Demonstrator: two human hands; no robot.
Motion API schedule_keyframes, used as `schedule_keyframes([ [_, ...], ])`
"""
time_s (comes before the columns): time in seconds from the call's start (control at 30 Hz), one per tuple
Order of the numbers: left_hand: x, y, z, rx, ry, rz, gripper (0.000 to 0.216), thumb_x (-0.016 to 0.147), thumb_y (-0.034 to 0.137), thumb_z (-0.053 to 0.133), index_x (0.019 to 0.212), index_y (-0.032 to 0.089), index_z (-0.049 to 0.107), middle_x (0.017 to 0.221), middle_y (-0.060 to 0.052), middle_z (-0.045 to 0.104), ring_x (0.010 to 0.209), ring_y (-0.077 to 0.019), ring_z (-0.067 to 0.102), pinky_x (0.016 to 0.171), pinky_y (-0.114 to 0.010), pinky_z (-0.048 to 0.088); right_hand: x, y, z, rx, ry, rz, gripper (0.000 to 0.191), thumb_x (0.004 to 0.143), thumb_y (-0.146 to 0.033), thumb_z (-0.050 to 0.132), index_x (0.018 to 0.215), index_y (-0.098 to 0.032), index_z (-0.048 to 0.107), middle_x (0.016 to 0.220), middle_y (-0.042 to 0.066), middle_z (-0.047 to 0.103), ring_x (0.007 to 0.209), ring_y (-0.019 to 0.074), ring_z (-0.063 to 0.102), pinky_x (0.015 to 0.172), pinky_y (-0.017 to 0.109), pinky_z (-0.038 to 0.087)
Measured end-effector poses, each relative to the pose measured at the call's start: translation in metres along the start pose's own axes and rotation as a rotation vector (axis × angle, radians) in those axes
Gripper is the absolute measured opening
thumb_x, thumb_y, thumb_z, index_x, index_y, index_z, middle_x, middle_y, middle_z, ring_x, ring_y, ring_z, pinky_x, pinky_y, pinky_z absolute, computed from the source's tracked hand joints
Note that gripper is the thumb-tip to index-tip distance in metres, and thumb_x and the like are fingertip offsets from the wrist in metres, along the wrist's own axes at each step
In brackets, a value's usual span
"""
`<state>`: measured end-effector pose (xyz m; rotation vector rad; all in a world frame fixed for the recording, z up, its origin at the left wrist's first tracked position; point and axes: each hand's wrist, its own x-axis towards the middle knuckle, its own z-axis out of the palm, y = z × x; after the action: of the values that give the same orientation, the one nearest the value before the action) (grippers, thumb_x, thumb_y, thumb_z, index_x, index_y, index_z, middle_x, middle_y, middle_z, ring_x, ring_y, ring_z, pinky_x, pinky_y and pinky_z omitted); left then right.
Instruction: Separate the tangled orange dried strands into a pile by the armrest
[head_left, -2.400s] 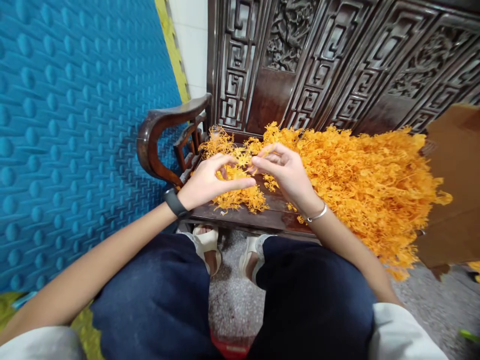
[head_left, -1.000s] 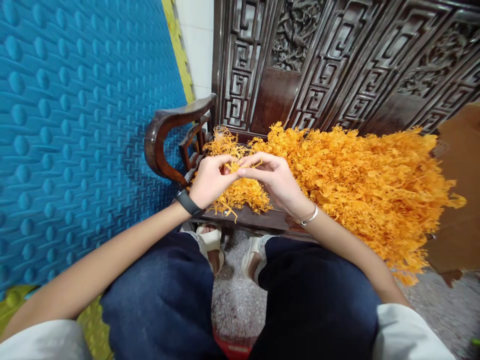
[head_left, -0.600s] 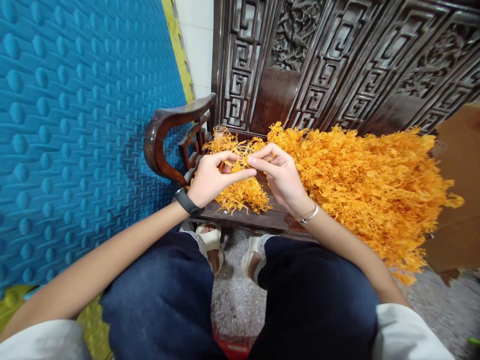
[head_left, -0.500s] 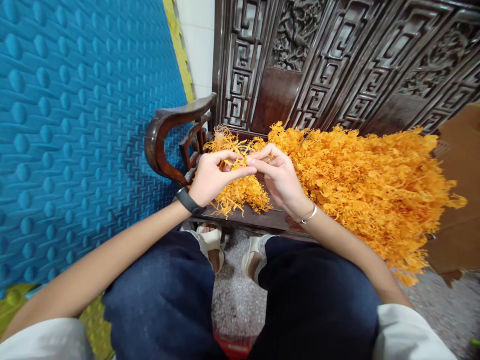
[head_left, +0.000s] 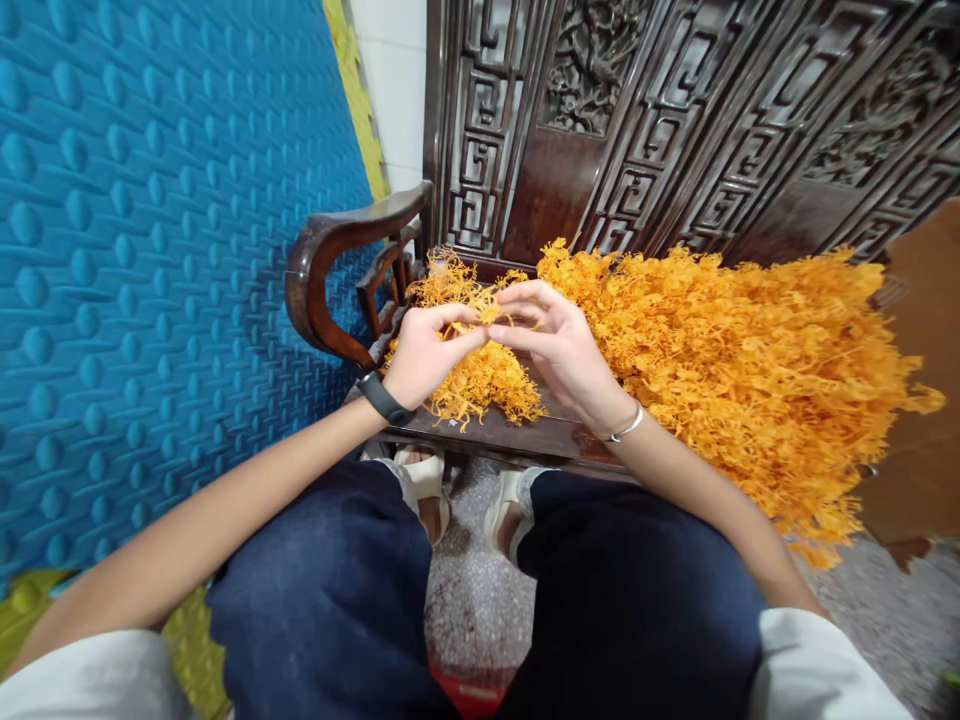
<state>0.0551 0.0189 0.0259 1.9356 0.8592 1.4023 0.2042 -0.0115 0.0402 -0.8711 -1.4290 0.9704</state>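
Note:
Between my two hands is an orange-yellow artificial plant sprig point(head_left: 487, 308) with thin branching ends. My left hand point(head_left: 429, 355), with a black band at the wrist, pinches it between thumb and fingers. From the other side, my right hand point(head_left: 559, 350) has thumb and index finger at the same sprig, the fingertips of both hands nearly meeting. Below and behind them a small heap of loose orange sprigs point(head_left: 487, 385) lies on the dark wooden bench seat point(head_left: 517, 436). The exact grip point is partly hidden by my fingers.
A large pile of orange sprigs point(head_left: 735, 370) covers the bench to the right, beside a brown cardboard piece point(head_left: 919, 430). The curved wooden armrest point(head_left: 307, 275) stands at left, next to blue foam matting point(head_left: 150, 250). A carved backrest point(head_left: 555, 190) rises behind.
My right hand's fingers have spread slightly apart at the sprig, and more of its thin ends show between the hands. My left hand has shifted slightly left.

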Motion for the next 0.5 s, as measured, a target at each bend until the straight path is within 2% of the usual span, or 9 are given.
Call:
schedule_keyframes([
  [0.1,-0.001,0.004,-0.001,0.021,-0.095,0.001,0.025,0.069,0.037,0.063,0.057,0.016,0.057,0.056,0.002,0.056,0.055,-0.0111,0.047,0.055,-0.025,0.037,0.0,-0.004,-0.005,-0.051,-0.045,0.011,0.031,0.061,-0.03,0.075,0.086,-0.02,0.059,0.085,0.0,0.06,0.083,0.0121,0.058,0.076,0.028,0.049],
  [0.23,-0.001,0.01,0.002,-0.008,-0.22,-0.03,0.021,0.071,0.028,0.057,0.054,0.016,0.05,0.05,0.005,0.043,0.049,-0.0084,0.036,0.051,-0.024,0.029,0.0,0.003,-0.003,-0.071,0.079,-0.029,0.025,0.062,-0.029,0.074,0.08,-0.02,0.058,0.081,-0.001,0.059,0.077,0.011,0.056,0.074,0.028,0.048],
  [0.33,-0.001,0.012,0.006,-0.067,-0.255,-0.086,0.019,0.07,0.023,0.054,0.053,0.016,0.049,0.051,0.005,0.041,0.05,-0.008,0.034,0.051,-0.024,0.028,0.007,0.015,-0.004,-0.094,0.148,-0.061,0.02,0.065,-0.027,0.071,0.079,-0.021,0.058,0.083,0.0,0.06,0.078,0.011,0.056,0.074,0.028,0.047],
  [0.4,-0.003,0.011,0.008,-0.081,-0.26,-0.133,0.021,0.069,0.021,0.053,0.05,0.016,0.046,0.049,0.005,0.04,0.049,-0.0078,0.033,0.051,-0.024,0.027,0.015,0.021,-0.015,-0.115,0.229,-0.1,0.015,0.069,-0.028,0.067,0.078,-0.021,0.058,0.083,0.0,0.06,0.079,0.0112,0.057,0.075,0.028,0.046],
  [0.5,-0.009,0.013,0.007,-0.059,-0.26,-0.174,0.024,0.07,0.019,0.052,0.048,0.016,0.044,0.048,0.005,0.041,0.049,-0.0077,0.035,0.051,-0.024,0.027,0.026,0.026,-0.043,-0.078,0.445,-0.134,0.013,0.072,-0.031,0.063,0.073,-0.019,0.056,0.076,0.0,0.059,0.075,0.0103,0.057,0.073,0.027,0.046],
])
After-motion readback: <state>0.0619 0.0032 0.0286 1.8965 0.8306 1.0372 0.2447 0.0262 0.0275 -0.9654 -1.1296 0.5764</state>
